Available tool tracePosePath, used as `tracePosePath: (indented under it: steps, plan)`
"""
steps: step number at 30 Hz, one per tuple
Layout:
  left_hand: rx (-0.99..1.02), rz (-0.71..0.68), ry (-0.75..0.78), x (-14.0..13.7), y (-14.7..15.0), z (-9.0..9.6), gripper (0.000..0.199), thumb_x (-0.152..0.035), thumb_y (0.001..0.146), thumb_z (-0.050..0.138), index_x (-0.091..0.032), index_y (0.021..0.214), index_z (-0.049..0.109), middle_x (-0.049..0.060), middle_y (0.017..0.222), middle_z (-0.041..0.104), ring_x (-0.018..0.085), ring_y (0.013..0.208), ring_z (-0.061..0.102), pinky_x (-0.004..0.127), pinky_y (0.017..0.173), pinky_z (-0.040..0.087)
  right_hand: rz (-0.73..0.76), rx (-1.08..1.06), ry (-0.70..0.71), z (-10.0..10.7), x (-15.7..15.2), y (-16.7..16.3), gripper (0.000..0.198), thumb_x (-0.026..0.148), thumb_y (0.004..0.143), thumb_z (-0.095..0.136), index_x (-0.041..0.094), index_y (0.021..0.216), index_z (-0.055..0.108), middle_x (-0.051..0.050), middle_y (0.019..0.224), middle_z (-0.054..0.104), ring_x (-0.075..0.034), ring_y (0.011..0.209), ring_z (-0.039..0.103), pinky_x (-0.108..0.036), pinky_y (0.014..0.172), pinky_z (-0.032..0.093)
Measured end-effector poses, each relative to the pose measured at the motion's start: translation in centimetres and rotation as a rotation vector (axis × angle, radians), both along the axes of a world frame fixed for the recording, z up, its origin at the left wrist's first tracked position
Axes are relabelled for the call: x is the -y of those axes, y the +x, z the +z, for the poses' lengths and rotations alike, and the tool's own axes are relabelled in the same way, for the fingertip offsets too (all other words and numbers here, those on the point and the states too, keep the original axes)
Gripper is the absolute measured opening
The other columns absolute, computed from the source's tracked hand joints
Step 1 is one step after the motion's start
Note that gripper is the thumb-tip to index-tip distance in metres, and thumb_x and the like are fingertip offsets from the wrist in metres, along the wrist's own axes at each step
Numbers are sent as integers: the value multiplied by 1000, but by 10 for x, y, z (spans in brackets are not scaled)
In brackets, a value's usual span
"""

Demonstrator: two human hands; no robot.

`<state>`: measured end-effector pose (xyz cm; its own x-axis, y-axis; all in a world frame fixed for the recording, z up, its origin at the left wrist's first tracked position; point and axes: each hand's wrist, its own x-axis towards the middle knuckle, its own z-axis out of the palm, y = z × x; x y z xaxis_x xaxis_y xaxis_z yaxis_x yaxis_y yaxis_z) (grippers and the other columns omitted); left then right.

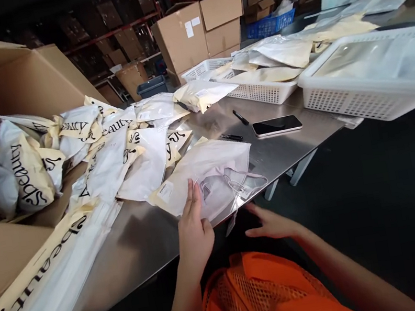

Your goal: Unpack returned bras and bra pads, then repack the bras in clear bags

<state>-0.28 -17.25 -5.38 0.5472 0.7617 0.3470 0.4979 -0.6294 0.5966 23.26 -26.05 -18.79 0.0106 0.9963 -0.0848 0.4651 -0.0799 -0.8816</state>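
Two hands attend one pale bag (216, 158), which lies flat at the desk (149, 237) edge, at 12 o'clock from my body. My left hand (193, 227), fingers straight and thumb apart, rests its fingertips on the bag without gripping. My right hand (272, 222) is spread, seemingly empty, at 4 o'clock. Recommended: maintain light pressure; gather the loose strap (254, 175) at 3 and hanging tag (231, 223) at 5 to prevent snagging.

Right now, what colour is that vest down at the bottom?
The vest is bright orange, with mesh parts. It shows best in the head view.
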Motion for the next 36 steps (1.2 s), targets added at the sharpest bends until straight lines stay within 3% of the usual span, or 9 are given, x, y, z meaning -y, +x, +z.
tracePosePath:
  steps: [4,7,12,15,18,22,28,31,36]
  plan:
    - [-1,-6,-9,-1,-12,0,94,6,74,38,-36,156,16,-1,163,24,19,146,33,23,91,53,389,175,46,22,-23,-35,26,32,93,51,17,102,69,-11,109,70,-24,99,66,-33,83,51]
    - [10,-6,-9,-2,-24,-4,90,4,76,37,-35,155,19,0,162,25,19,144,36,16,71,54,353,331,91,67,-18,-33,25,24,94,43,19,81,65,-5,85,69,-19,76,63,-29,70,45]
    - [10,26,67,-1,-29,-19,91,4,76,38,-39,154,19,-1,161,29,20,141,42,27,91,54,-331,539,347,90,2,-9,27,43,94,44,21,80,52,-7,82,60,-23,79,56,-36,75,43]
    - [-12,19,117,1,-26,-28,91,3,78,38,-39,155,16,0,160,31,22,141,41,36,103,49,-786,341,466,48,6,-12,39,57,83,55,21,93,47,-10,94,54,-28,89,55,-45,83,45]
    - [-37,2,159,4,-24,-31,89,3,79,37,-37,156,15,2,160,32,22,142,40,40,109,44,-983,-146,391,-4,4,-30,66,61,71,67,22,114,35,-14,121,47,-29,105,56,-48,88,49]
    - [-48,-15,173,6,-25,-33,89,4,79,37,-34,156,16,3,160,31,22,143,37,41,112,41,-693,-386,101,-36,-6,-53,87,57,62,71,22,131,31,-16,137,46,-33,129,47,-52,106,40]
    - [-58,8,153,7,-27,-35,86,4,80,36,-33,156,17,5,160,32,21,143,37,41,111,41,49,5,-98,-7,-11,-57,23,47,81,61,26,81,68,-8,102,71,-29,97,65,-40,85,51]
    - [-50,3,158,7,-29,-36,85,4,80,37,-32,156,19,5,159,33,21,143,38,40,112,41,6,161,-69,26,8,-49,40,50,93,46,22,68,62,-9,74,65,-25,72,63,-37,70,47]
    - [-68,9,171,8,-22,-40,85,4,81,35,-34,155,17,4,160,32,21,144,36,44,114,38,-400,746,176,80,23,-29,53,52,101,28,18,82,65,-14,91,63,-20,68,61,-29,57,39]
